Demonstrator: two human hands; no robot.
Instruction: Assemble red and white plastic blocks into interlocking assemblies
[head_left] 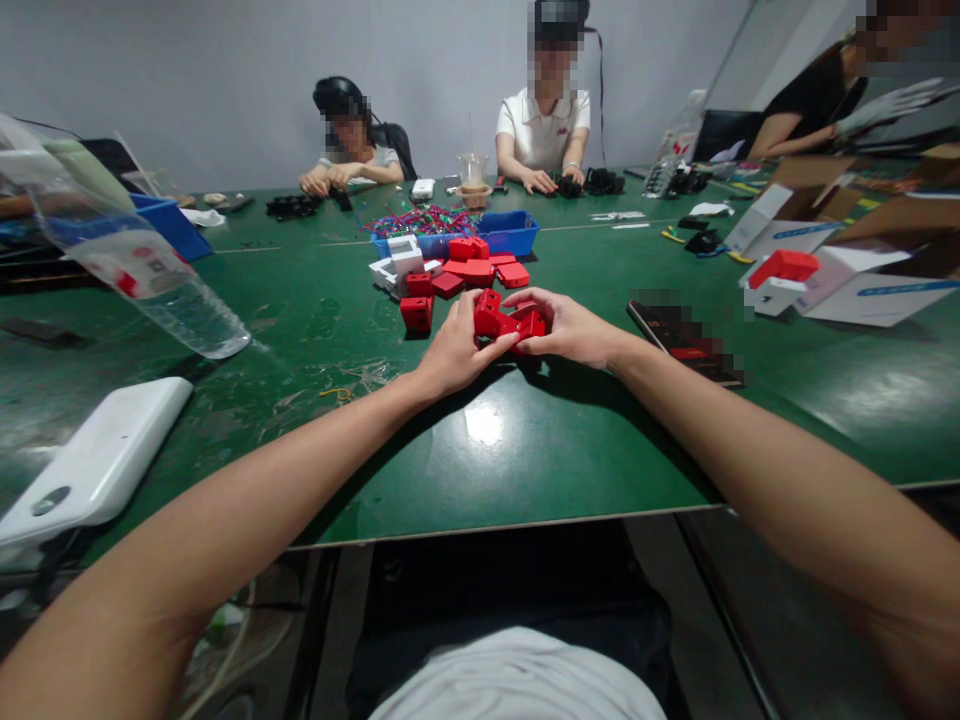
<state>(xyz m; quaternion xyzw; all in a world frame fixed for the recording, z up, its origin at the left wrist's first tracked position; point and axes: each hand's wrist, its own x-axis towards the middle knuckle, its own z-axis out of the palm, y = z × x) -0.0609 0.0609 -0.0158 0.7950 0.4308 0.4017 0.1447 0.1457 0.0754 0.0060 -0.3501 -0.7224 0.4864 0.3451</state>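
Note:
Both of my hands meet over the middle of the green table. My left hand is closed on a red block-like plastic part. Between the fingers of my right hand is another red block-like plastic part. The two parts are close together; whether they are joined I cannot tell. Just beyond my hands lies a pile of similar red parts and white parts. One red part stands nearer, left of my left hand.
Behind the pile is a blue tray with coloured wires. A water bottle and a white power-bank-like device are at left. At right lie a dark phone-like object and open white boxes. Several people sit across the table.

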